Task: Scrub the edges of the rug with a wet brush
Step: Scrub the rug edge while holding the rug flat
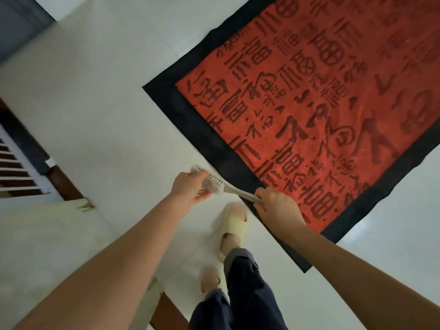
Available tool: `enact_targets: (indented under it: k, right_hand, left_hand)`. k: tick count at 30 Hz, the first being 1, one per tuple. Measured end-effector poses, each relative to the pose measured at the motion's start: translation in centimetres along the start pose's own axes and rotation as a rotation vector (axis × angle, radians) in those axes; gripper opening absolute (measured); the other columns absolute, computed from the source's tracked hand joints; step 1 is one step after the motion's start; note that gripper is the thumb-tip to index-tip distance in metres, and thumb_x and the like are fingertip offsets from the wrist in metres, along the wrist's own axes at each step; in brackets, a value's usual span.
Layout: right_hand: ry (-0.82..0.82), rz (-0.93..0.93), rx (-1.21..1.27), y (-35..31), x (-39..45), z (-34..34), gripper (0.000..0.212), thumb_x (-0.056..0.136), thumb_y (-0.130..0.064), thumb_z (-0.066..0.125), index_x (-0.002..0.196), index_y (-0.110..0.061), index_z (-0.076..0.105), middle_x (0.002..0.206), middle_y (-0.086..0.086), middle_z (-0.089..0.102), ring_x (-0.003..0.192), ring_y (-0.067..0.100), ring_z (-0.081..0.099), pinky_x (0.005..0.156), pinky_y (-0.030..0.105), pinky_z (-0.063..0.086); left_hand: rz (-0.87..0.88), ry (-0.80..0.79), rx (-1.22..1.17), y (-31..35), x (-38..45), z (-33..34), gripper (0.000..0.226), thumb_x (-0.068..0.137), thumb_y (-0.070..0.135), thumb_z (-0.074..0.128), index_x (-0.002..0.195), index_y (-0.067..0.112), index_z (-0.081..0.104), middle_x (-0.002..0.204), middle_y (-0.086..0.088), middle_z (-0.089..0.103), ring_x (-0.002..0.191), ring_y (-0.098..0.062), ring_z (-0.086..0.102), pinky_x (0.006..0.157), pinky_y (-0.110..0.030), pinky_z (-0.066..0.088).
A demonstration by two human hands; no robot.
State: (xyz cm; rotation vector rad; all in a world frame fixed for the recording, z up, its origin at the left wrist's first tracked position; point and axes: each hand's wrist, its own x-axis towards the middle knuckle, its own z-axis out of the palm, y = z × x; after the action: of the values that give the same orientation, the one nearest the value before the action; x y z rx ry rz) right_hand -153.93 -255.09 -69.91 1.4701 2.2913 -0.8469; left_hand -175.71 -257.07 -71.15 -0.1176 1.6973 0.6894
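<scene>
A red rug (pixel 316 96) with dark characters and a black border (pixel 190 115) lies flat on the pale tiled floor, filling the upper right. I hold a white long-handled brush (pixel 220 184) in the air above the floor beside the rug's near-left edge. My right hand (pixel 277 206) grips the end of its handle over the black border. My left hand (pixel 190 188) wraps round the bristle head, fingers curled over the bristles. The brush does not touch the rug.
My feet in beige slippers (pixel 234 228) and dark trousers stand on the tiles just left of the rug. A dark wooden frame with white slats (pixel 21 167) lies at the left. A brown wooden piece (pixel 166 313) shows at the bottom.
</scene>
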Motion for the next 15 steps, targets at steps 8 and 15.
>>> enact_targets:
  k: [8, 15]
  right_hand:
    - [-0.015, -0.152, -0.404, 0.5, -3.8, 10.4, 0.038, 0.050, -0.012, 0.090, 0.072, -0.016, 0.060, 0.063, 0.000, 0.054, 0.055, 0.020, 0.052, 0.041, 0.028, 0.036]
    - [-0.283, -0.171, -0.462, 6.0, -1.4, 26.4, 0.020, 0.098, -0.021, 0.051, 0.117, -0.018, 0.047, 0.111, 0.001, 0.049, 0.093, 0.017, 0.052, 0.064, 0.027, 0.038]
  left_hand:
    - [-0.081, 0.141, 0.029, -12.0, 3.7, -1.9, 0.032, 0.089, 0.024, 0.067, 0.106, 0.000, 0.052, 0.113, -0.017, 0.063, 0.093, -0.028, 0.069, 0.057, -0.028, 0.060]
    - [-0.144, 0.239, 0.219, -25.1, 14.7, -0.7, 0.027, 0.087, 0.025, 0.067, 0.097, 0.003, 0.057, 0.083, -0.009, 0.061, 0.066, -0.021, 0.062, 0.057, -0.028, 0.056]
